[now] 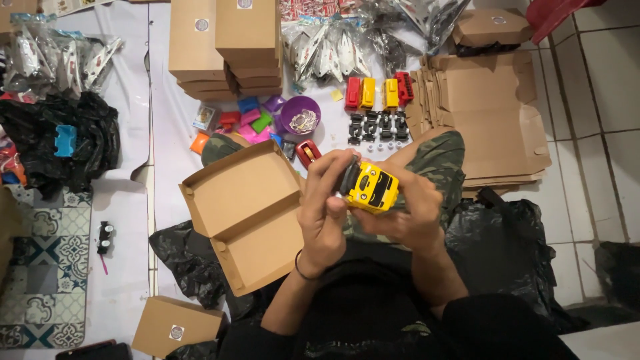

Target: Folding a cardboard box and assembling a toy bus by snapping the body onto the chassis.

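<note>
Head view: both hands meet over the person's lap, above a floor covered with a white sheet. The left hand (325, 213) curls its fingers closed around a black wheel part (349, 177) pressed against the end of a yellow toy bus (373, 189). The right hand (407, 217) cups the bus from below, fingers closed on its body. Just left of the hands lies an open cardboard box (243, 213), lid folded back. Toward the sheet's far edge stand red and yellow toy bus shells (377, 92), rows of black wheel sets (378, 127), a purple bowl (299, 115) and stacked closed boxes (227, 43). Flat box blanks (493, 113) lie at the right.
</note>
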